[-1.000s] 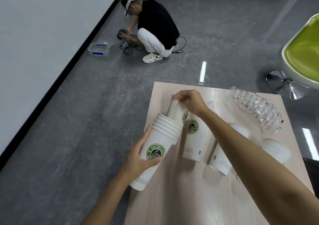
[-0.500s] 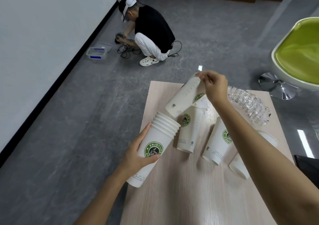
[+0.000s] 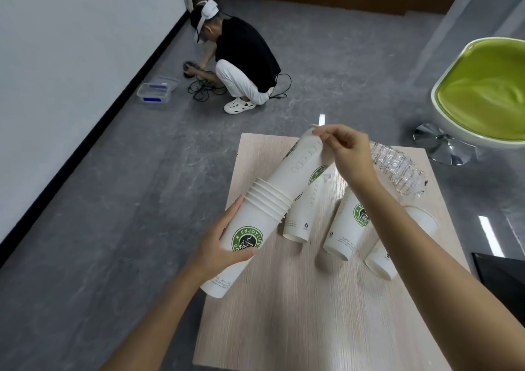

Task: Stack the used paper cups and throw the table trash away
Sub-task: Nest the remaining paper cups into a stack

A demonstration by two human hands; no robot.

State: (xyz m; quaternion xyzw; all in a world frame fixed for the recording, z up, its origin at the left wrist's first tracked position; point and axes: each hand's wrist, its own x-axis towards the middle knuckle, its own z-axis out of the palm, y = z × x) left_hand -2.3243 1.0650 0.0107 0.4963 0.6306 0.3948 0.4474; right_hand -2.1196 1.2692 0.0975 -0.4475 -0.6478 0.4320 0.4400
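My left hand [image 3: 221, 245] grips a tilted stack of white paper cups [image 3: 250, 228] with green logos, held over the left edge of the pale wooden table [image 3: 312, 313]. My right hand [image 3: 346, 149] pinches the rim of another white cup [image 3: 301, 163], whose base sits partly inside the stack's top. Three more cups lie on the table: one [image 3: 306, 208] just right of the stack, one [image 3: 349, 225] under my right forearm, one [image 3: 380, 259] partly hidden by that arm. A crushed clear plastic bottle [image 3: 397, 168] lies at the table's far right.
A person [image 3: 241, 58] crouches on the grey floor beyond the table, beside cables and a clear plastic box [image 3: 156, 92]. A green and white swivel chair [image 3: 483, 92] stands at the right. A dark object [image 3: 502, 274] sits at the table's right edge.
My right hand lifted a cup off the table, swung it over, and its base has entered the top of the stack in my left hand. The stack stayed tilted in place.
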